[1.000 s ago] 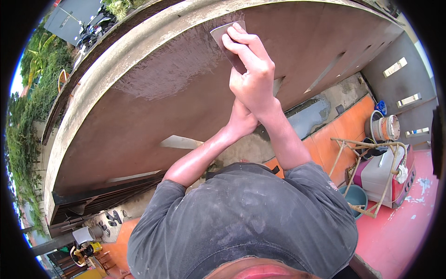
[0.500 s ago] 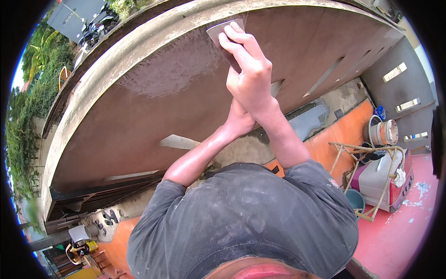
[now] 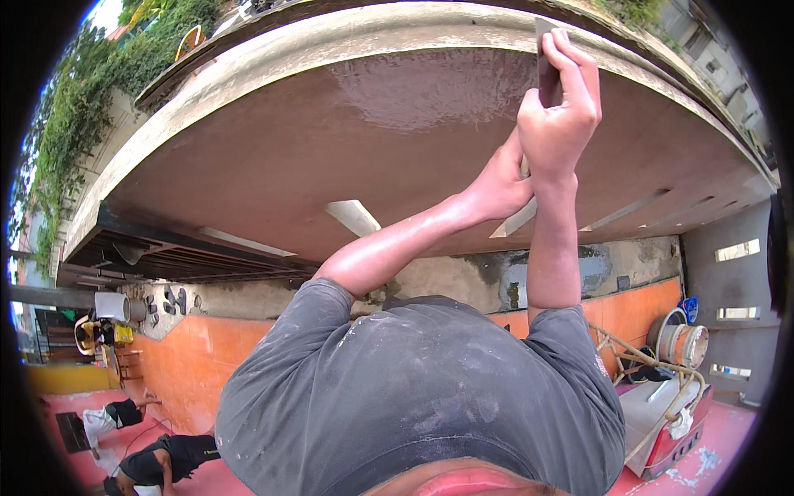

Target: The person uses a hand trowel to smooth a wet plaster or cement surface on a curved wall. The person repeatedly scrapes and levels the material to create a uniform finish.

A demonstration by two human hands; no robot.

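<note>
A wide flat metal blade, like that of a putty knife (image 3: 546,70), stands nearly edge-on near the top of a brown plastered wall (image 3: 273,174). My right hand (image 3: 565,116) is closed on the blade, its fingers stretched along the face. Just below, my left hand (image 3: 501,183) meets the right wrist. Its fingers are mostly hidden, but a small tan bit, seemingly the tool's handle, shows between the hands. Left of the blade lies a damp, glossy smeared patch (image 3: 430,91) on the wall, below its pale rounded top edge (image 3: 356,41).
Slots (image 3: 354,217) pierce the wall. A dark metal gate (image 3: 165,244) adjoins it on the left. Behind me are orange tiles (image 3: 203,360), a bucket (image 3: 685,345), a bamboo frame (image 3: 662,364) and a grey box (image 3: 653,413). Two people (image 3: 169,459) (image 3: 116,417) are at lower left.
Both hands have moved right along the wall with the putty knife, and the blade has turned more edge-on. My view has swung, bringing two people in at lower left.
</note>
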